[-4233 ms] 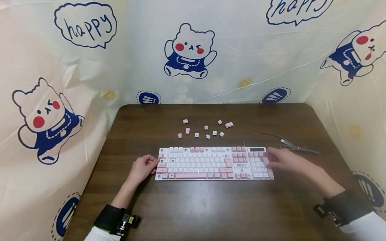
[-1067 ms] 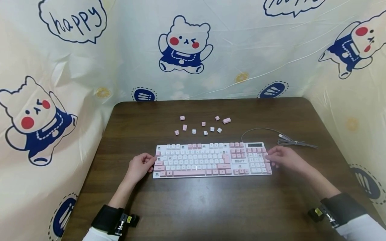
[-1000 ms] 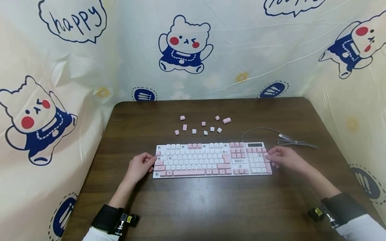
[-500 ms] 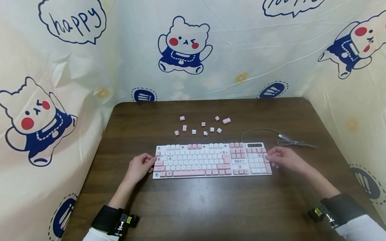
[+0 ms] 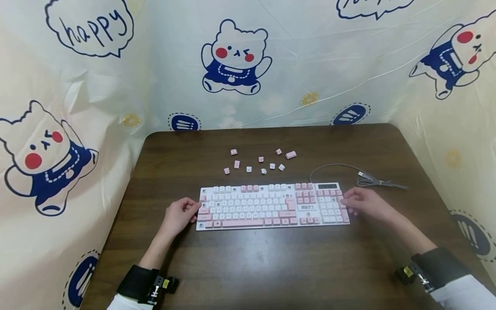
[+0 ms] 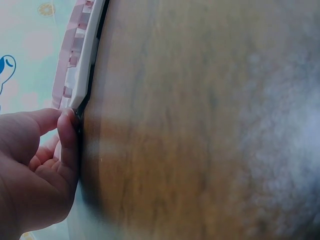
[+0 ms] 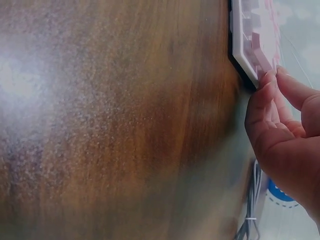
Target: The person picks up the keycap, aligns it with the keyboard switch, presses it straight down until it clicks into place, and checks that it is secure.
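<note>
A pink and white keyboard [image 5: 243, 223] lies flat across the middle of the brown table. A few small dark-marked squares show among its keys, too small to make out. At its left end, my left hand [image 5: 179, 216] pinches the edge between thumb and fingers. The left wrist view shows the left hand [image 6: 42, 175] at the keyboard's corner [image 6: 82, 65]. My right hand [image 5: 366, 202] holds the opposite end, near the number pad. In the right wrist view, thumb and forefinger of the right hand [image 7: 287, 130] meet at the keyboard's edge [image 7: 250, 45].
Behind the keyboard, several loose pink and white keycaps [image 5: 291, 155] lie scattered on the table [image 5: 263, 267]. A grey cable [image 5: 373, 183], bundled with its plug, rests at the back right. Patterned cloth [image 5: 302, 51] hangs around the back and sides.
Against the oldest frame, the right hand, blurred then, now stays at the keyboard's right end, and the view has shifted slightly. Over the last second both hands and the keyboard keep their places.
</note>
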Motion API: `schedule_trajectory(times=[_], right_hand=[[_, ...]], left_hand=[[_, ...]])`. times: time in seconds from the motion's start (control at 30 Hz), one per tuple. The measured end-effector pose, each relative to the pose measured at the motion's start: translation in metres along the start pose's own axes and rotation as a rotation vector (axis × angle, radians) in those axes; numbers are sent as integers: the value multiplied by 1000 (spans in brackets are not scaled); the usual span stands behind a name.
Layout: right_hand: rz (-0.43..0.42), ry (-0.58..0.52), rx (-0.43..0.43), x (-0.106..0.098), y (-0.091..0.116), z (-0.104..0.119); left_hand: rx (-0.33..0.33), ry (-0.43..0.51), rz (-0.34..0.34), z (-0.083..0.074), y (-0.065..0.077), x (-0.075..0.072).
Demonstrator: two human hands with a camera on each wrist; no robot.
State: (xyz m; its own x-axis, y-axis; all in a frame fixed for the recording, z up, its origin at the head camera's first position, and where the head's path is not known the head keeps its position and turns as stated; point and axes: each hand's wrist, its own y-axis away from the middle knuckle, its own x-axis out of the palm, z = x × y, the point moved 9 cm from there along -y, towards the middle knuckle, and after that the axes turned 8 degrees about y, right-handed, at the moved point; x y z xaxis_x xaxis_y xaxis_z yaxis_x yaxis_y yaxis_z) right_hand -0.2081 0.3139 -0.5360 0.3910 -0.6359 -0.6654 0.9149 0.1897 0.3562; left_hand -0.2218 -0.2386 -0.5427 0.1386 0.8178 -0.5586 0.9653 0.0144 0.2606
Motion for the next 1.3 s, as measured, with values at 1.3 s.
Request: schedule_trajectory(times=[1.3], right_hand=[[205,-24,110,5,-8,-5]], left_hand=[[25,-47,21,-6,-1,4]])
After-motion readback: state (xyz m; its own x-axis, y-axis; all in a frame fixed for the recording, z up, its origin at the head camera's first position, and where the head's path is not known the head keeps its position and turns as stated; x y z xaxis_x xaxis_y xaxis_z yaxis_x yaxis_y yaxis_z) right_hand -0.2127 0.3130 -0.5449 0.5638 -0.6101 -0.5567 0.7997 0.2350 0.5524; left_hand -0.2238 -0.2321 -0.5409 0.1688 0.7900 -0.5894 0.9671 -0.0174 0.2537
